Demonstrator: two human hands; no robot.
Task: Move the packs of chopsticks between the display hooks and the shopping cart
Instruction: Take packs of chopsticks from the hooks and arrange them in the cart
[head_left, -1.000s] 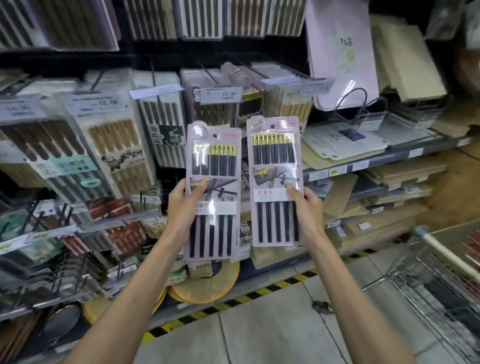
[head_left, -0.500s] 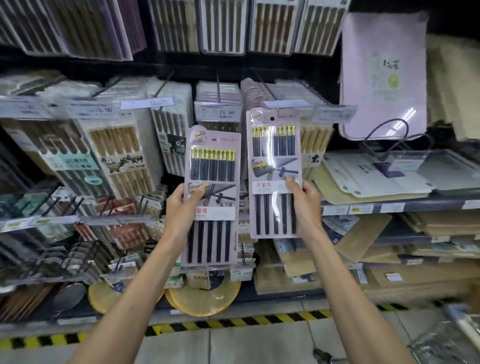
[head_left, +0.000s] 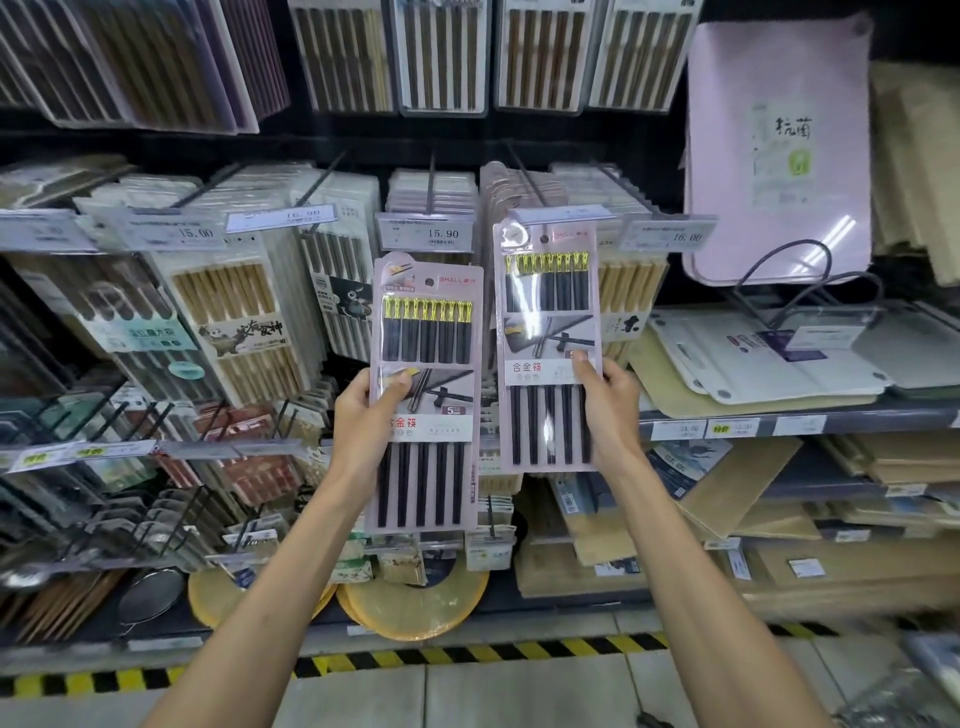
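Backdrop, head view: shop aisle wall hung with boxed chopstick sets (head_left: 228, 317), a pink cutting board (head_left: 779, 145) at the upper right, and a hazard-striped floor edge (head_left: 519, 652) below.
Left hand (head_left: 363, 415): fingers curl round the left edge of the left chopstick pack (head_left: 423, 395), thumb on its front. The pack is upright and clear of the rack, below the 15.90 price tag (head_left: 428, 234).
Right hand (head_left: 610, 410): grips the right edge of the right chopstick pack (head_left: 548, 348), thumb across the front. This pack is upright and higher, its top just under the label of a display hook (head_left: 525, 176) that carries matching pink packs.
Hang hole: the right pack's hole is near the hook's tip; I cannot tell whether it is threaded.
Shopping cart: not clearly in view; a blurred grey shape fills the lower right corner.
Progress: both packs are in hand, none in the cart and none plainly hung, so this looks mid-transfer at the hook end.
Left to do: each pack needs its resting place, the right one likely first.
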